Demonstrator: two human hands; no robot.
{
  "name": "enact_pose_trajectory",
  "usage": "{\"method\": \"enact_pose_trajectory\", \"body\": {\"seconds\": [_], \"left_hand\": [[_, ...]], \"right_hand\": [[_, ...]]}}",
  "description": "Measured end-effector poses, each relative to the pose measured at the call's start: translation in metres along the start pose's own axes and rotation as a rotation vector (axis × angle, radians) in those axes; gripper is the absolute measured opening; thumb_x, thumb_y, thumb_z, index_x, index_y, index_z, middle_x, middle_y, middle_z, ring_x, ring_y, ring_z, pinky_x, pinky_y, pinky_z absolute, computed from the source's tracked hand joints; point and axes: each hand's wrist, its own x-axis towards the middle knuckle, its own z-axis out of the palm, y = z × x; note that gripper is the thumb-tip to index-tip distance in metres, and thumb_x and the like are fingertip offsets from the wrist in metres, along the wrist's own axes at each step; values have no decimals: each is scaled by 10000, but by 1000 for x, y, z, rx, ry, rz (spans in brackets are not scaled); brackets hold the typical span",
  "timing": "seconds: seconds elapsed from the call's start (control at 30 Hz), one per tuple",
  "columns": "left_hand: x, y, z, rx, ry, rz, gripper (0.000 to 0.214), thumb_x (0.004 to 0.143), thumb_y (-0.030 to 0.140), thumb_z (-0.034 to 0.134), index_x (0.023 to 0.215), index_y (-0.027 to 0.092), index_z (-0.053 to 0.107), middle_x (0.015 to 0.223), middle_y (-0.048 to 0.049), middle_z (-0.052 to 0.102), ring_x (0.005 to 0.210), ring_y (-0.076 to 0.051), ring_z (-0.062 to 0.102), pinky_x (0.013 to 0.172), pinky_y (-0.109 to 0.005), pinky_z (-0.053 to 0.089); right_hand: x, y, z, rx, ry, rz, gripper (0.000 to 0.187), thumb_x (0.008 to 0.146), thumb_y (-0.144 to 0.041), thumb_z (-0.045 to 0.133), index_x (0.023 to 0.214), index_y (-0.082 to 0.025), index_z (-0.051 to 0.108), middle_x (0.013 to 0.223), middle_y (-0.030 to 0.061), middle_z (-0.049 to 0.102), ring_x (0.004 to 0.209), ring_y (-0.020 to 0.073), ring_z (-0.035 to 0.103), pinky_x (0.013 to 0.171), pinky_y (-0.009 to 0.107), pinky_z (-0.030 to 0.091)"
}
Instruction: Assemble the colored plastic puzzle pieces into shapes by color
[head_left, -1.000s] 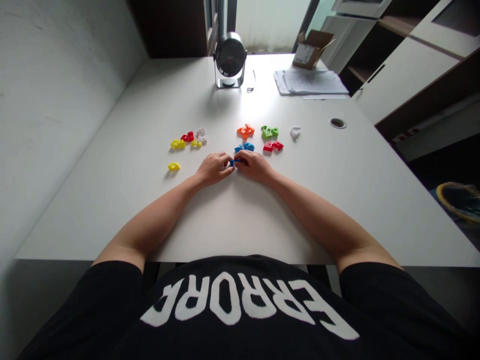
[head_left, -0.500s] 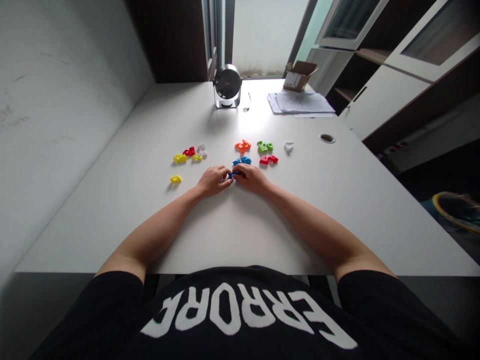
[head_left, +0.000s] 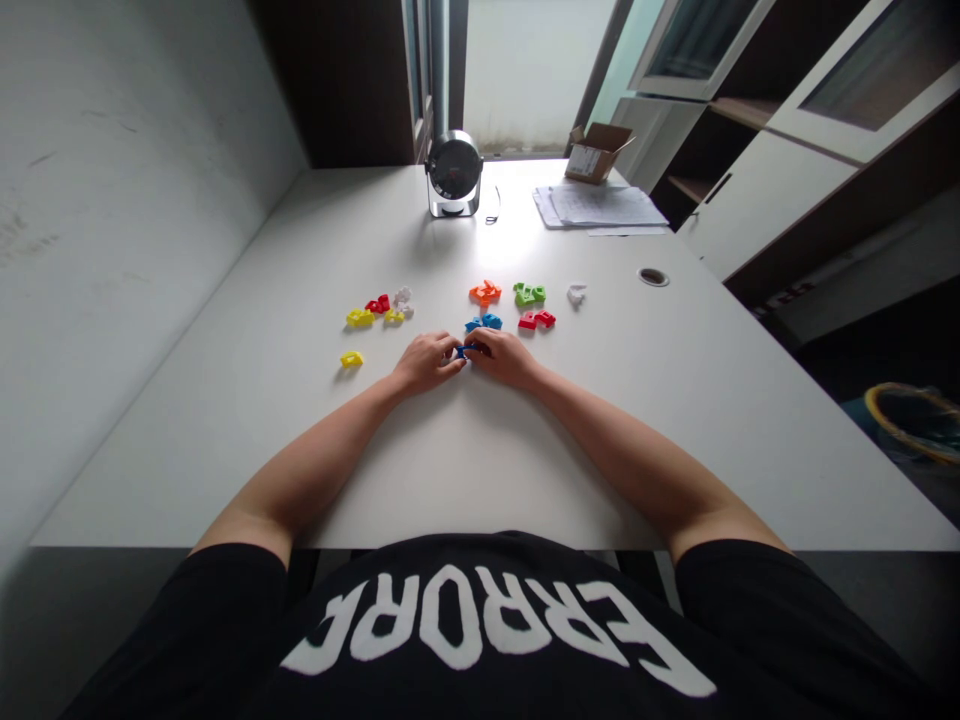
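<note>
Between my two hands, low over the white table (head_left: 465,450), is a small dark blue plastic piece (head_left: 461,351), mostly hidden by fingers. My left hand (head_left: 429,362) pinches it from the left, and my right hand (head_left: 504,357) closes on it from the right. Just beyond my fingers lie several lighter blue pieces (head_left: 484,322). Farther back are orange pieces (head_left: 486,292) and green pieces (head_left: 529,294), with red pieces (head_left: 537,319) to the right of the blue ones. A single yellow piece (head_left: 351,359) rests to the left of my left hand.
Yellow pieces (head_left: 360,317), dark red pieces (head_left: 377,304) and white pieces (head_left: 403,299) form a cluster at left. One white piece (head_left: 576,293) lies right. Farther back stand a round black device (head_left: 454,168), papers (head_left: 604,206) and an open carton (head_left: 598,155). A grommet hole (head_left: 653,277) sits at right.
</note>
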Motion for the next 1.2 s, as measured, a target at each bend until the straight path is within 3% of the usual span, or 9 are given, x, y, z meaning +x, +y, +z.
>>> {"method": "enact_pose_trajectory", "body": {"seconds": [1.2], "left_hand": [[0, -1, 1, -9, 6, -5, 235, 969, 432, 602, 1039, 245, 726, 966, -46, 695, 878, -220, 638, 880, -378, 483]], "right_hand": [[0, 2, 1, 12, 1, -23, 197, 976, -396, 647, 1039, -226, 724, 949, 51, 739, 762, 185, 593, 720, 304, 428]]}}
